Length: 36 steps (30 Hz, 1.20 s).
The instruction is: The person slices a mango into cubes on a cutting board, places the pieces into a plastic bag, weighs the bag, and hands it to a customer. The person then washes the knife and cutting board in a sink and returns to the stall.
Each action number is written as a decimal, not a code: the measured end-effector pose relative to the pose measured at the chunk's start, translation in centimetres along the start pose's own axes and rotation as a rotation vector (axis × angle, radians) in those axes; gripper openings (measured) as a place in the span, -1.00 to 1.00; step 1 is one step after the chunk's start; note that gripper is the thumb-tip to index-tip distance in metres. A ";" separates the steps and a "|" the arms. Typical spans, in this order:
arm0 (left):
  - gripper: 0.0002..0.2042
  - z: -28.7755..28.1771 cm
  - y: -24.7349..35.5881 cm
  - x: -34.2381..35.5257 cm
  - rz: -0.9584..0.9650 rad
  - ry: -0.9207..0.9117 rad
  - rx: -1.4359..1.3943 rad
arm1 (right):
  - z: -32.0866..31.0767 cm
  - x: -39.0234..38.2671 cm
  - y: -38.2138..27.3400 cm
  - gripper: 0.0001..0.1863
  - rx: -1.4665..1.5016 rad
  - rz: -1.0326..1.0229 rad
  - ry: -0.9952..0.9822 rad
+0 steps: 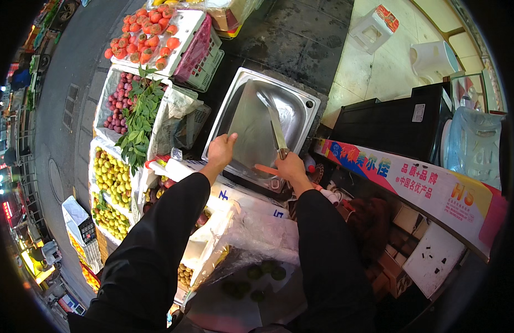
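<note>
My left hand [221, 150] is curled at the lower left of the rectangular steel basin [310, 114], thumb raised; what its fingers hold is unclear. My right hand [290, 166] is closed on the handle of a long knife [275, 122], whose blade points away from me over the basin. A slim orange object [264, 169] lies beside that hand. White rolled items [240, 197] with blue marks sit below the basin.
Crates of persimmons [151, 33], plums [121, 100] and yellow-green fruit [109, 180] line the left beside a road. At right are a black bin [390, 127], a water jug [473, 144], a printed board [412, 194] and white stools [373, 30].
</note>
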<state>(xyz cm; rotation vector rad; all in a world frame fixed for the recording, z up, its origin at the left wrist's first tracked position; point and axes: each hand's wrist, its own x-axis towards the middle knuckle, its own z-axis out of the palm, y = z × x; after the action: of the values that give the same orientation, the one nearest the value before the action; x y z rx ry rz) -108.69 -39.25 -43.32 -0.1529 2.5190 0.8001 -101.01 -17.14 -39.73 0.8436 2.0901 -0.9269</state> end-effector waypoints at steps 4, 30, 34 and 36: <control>-0.45 -0.2 -0.1 0.1 -0.006 0.027 0.049 | -0.3 -0.3 -0.2 -0.61 -0.008 0.021 0.016; -0.47 -7.0 -0.3 -3.1 0.042 0.237 -0.220 | 0.7 -0.1 0.4 -0.58 -0.016 -0.073 0.073; -0.48 -7.1 0.4 -3.6 -0.013 0.196 -0.247 | 0.5 0.3 0.1 -0.55 0.062 -0.021 0.052; -0.47 -7.2 0.8 -3.7 -0.079 0.127 -0.326 | 0.3 0.4 0.0 -0.54 0.078 0.035 0.051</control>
<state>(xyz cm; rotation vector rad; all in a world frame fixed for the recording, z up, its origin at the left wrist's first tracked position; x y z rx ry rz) -108.71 -42.85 -36.01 -0.4214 2.4618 1.1972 -101.10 -17.29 -40.23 0.9495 2.0873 -0.9828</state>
